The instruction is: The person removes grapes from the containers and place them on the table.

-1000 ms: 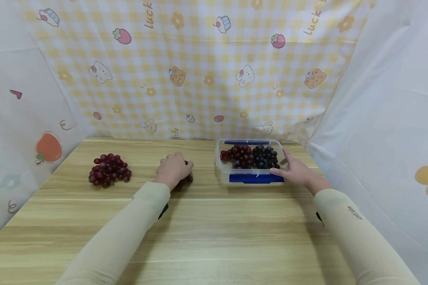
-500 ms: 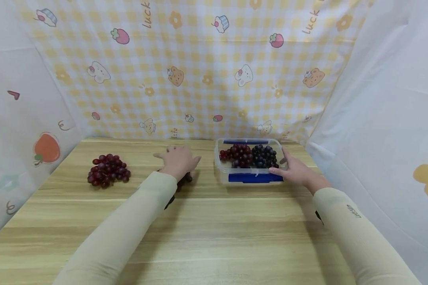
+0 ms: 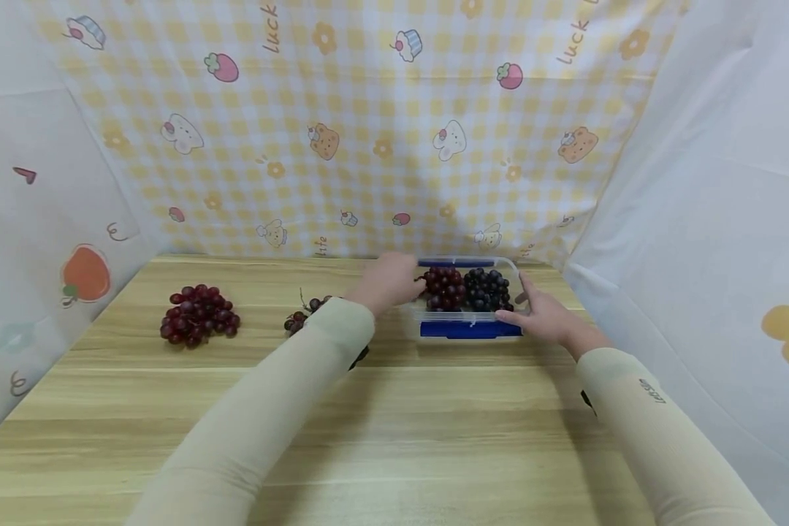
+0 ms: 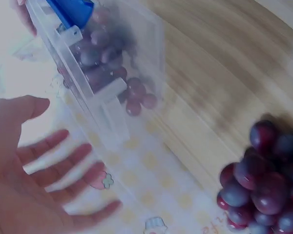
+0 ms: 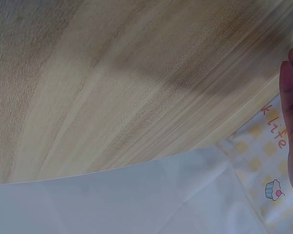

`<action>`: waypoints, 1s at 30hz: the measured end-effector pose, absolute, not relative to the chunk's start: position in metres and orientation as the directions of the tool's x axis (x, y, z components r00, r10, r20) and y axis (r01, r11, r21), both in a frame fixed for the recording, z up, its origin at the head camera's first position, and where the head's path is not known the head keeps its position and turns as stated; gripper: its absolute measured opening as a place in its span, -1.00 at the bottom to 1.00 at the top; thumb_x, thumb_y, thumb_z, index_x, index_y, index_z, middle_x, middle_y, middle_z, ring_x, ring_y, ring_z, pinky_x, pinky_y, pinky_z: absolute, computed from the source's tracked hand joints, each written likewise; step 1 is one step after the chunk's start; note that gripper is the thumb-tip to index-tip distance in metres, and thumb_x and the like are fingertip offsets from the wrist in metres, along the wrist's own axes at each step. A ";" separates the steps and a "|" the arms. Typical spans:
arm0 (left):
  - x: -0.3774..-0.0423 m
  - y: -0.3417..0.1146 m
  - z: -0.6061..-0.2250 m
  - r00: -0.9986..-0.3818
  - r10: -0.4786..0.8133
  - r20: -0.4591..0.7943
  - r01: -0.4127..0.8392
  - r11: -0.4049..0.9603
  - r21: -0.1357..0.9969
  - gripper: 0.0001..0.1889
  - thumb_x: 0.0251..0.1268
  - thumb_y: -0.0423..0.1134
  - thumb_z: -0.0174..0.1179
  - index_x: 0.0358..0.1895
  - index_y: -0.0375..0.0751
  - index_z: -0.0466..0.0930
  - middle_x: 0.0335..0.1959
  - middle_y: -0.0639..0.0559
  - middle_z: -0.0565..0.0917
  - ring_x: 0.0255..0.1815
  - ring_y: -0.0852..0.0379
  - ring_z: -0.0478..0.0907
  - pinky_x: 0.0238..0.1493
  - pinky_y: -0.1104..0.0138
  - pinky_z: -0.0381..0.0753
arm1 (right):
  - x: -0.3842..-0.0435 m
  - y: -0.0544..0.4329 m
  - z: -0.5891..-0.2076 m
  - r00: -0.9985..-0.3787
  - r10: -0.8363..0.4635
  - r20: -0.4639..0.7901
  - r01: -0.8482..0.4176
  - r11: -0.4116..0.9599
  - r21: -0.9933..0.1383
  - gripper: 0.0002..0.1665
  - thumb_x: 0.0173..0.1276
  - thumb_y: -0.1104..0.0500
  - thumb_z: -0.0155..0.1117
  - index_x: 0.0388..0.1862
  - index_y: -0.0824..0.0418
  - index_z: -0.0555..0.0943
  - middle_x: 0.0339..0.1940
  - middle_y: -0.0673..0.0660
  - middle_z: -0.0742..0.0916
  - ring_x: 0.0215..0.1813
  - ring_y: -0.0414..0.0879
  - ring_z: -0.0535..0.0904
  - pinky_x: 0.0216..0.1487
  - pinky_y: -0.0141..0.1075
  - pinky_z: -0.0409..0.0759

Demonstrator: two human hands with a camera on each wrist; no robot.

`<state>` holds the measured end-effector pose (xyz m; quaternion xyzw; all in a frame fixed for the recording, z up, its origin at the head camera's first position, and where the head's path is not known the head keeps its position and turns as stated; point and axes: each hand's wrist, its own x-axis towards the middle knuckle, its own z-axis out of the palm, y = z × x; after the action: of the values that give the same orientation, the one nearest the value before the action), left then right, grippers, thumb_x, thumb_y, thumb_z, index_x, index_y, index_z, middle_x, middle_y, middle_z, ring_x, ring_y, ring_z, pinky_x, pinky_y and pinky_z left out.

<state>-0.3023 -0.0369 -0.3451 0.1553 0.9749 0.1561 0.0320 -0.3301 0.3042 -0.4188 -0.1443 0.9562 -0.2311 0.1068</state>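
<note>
While the left arm, in a pale cream sleeve [image 3: 272, 398], slants forward and inward from the lower left of my head view, the right arm reaches up from the lower right, bent in toward the translucent plastic box with dark blue clips [image 3: 471, 329]. Seen from above, the left hand [image 3: 389, 282] is blurred and covers the box's left end; I cannot tell whether it touches it. I read its fingers from the left wrist feed: spread well apart, thumb out to one side, the palm bare and nothing between them. The right hand [image 3: 544, 315] is at the box's right end, its thumb at the front corner and its fingers along the side.

Inside the box I have a dark red grape bunch [image 3: 444, 288] and, to its right, a blue-black grape bunch [image 3: 489, 289]. A second dark red bunch with a thin stem [image 3: 295, 321] lies on the wood-grain tabletop [image 3: 434, 438], partly behind the left sleeve, and a fuller red bunch [image 3: 200, 315] sits farther left.

Only the left wrist camera shows me red grapes through the box's cloudy wall; the right wrist one catches straight fingers [image 5: 288, 92] at its edge, near yellow-checked cloth [image 5: 256, 158].
</note>
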 end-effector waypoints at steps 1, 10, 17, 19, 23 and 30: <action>-0.303 -0.032 -0.345 -0.938 0.347 -0.012 0.327 0.894 0.305 -0.81 0.65 -0.08 0.15 -0.15 -0.09 0.57 -0.27 -0.01 0.65 -0.31 0.06 0.59 -0.26 0.23 0.64 | -0.330 0.305 -0.419 -0.936 -0.325 -0.139 -0.225 0.851 -0.474 0.47 0.43 -0.56 0.18 0.76 0.03 -0.54 0.54 0.45 0.47 -0.27 -0.11 0.76 0.40 0.30 0.52; -0.312 -0.008 -0.351 -0.825 0.545 -0.148 0.511 0.832 0.214 -0.60 0.65 -0.23 0.16 0.45 -0.08 0.54 0.41 -0.04 0.65 0.32 0.03 0.67 0.36 0.15 0.68 | -0.330 0.305 -0.419 -0.932 -0.328 -0.154 -0.217 0.846 -0.488 0.51 0.39 -0.61 0.17 0.75 0.03 -0.56 0.56 0.45 0.44 -0.26 -0.12 0.75 0.40 0.29 0.53; -0.316 0.001 -0.366 -0.875 0.474 -0.104 0.449 0.872 0.195 -0.79 0.60 -0.19 0.24 0.17 -0.07 0.69 0.10 0.02 0.77 0.05 0.09 0.72 0.14 0.22 0.73 | -0.330 0.305 -0.421 -0.936 -0.324 -0.140 -0.222 0.848 -0.481 0.49 0.41 -0.59 0.17 0.76 0.08 -0.52 0.55 0.45 0.46 -0.26 -0.12 0.75 0.38 0.28 0.54; -0.316 0.004 -0.370 -0.897 0.434 -0.083 0.414 0.892 0.183 -0.88 0.58 -0.14 0.28 -0.04 -0.08 0.72 -0.10 0.04 0.78 -0.13 0.11 0.69 -0.02 0.24 0.72 | -0.330 0.305 -0.421 -0.936 -0.322 -0.142 -0.217 0.847 -0.486 0.50 0.40 -0.59 0.18 0.77 0.07 -0.52 0.55 0.44 0.46 -0.25 -0.13 0.75 0.38 0.27 0.55; -0.318 0.010 -0.376 -0.931 0.362 -0.041 0.353 0.923 0.154 -0.82 0.52 -0.02 0.35 -0.18 -0.03 0.73 -0.22 0.08 0.77 -0.27 0.15 0.66 -0.15 0.22 0.73 | -0.330 0.305 -0.421 -0.938 -0.317 -0.138 -0.211 0.842 -0.497 0.50 0.39 -0.59 0.20 0.77 0.03 -0.51 0.53 0.44 0.47 -0.24 -0.13 0.76 0.36 0.26 0.56; -0.321 0.016 -0.384 -0.959 0.282 0.000 0.279 0.950 0.137 -0.86 0.55 -0.10 0.29 -0.25 0.02 0.71 -0.29 0.11 0.75 -0.33 0.15 0.66 -0.18 0.10 0.76 | -0.331 0.304 -0.421 -0.939 -0.318 -0.131 -0.215 0.841 -0.496 0.49 0.39 -0.58 0.21 0.77 0.02 -0.51 0.52 0.44 0.48 -0.20 -0.12 0.77 0.33 0.26 0.58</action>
<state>-0.3207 0.0161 -0.3843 0.1422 0.9875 0.0681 0.0100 -0.3313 0.3042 -0.4211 -0.1397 0.9538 -0.2447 0.1044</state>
